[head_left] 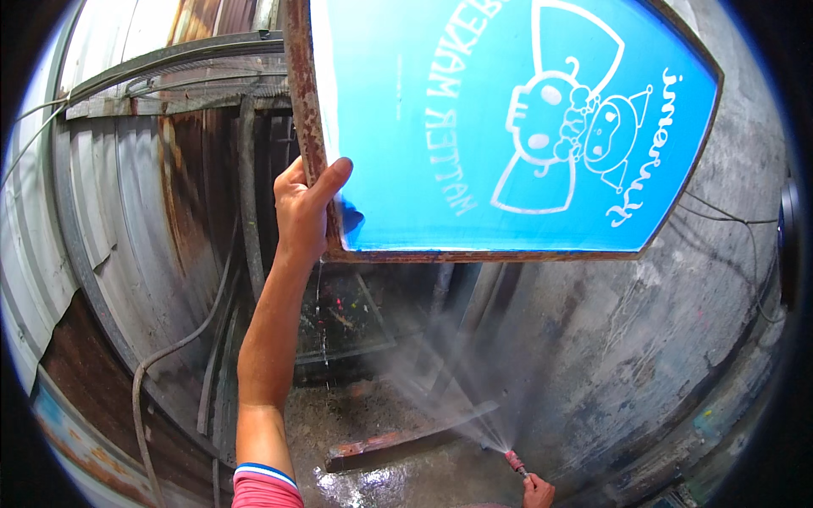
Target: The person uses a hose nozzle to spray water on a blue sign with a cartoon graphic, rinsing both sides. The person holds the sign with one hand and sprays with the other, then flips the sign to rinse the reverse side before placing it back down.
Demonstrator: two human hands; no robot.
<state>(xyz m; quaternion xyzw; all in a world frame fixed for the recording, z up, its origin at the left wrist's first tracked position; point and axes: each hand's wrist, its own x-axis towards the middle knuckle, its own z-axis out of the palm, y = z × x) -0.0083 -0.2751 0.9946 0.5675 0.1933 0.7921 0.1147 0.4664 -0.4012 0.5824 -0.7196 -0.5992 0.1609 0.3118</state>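
Nearest, at the lower edge: the right hand (537, 491) is only partly in view, wrapped around a red spray nozzle (514, 461). Its fingers are closed on the nozzle, though how each one lies cannot be told. A fan of water spray (440, 372) leaves the nozzle tip up and to the left, as mist.

Wet concrete floor (373, 484) below, shining with water. A rusty metal bar (406, 444) lies flat on it, just left of the nozzle.

The left forearm, in a pink sleeve with a blue-and-white cuff (267, 483), rises from the lower edge. The left hand (303, 207) grips the lower left corner of a screen-printing frame (309, 127): thumb pressed on the near face of the rusty frame edge, fingers wrapped behind it. The frame is held up and tilted, its blue mesh (474, 169) bearing a pale cartoon outline with lettering. Water drips from its bottom edge.

Farther off: a grey stained concrete wall (660, 339) on the right, corrugated rusty metal sheeting (144, 186) on the left, and a hose (169, 356) hanging down along it.

No containers are in view.
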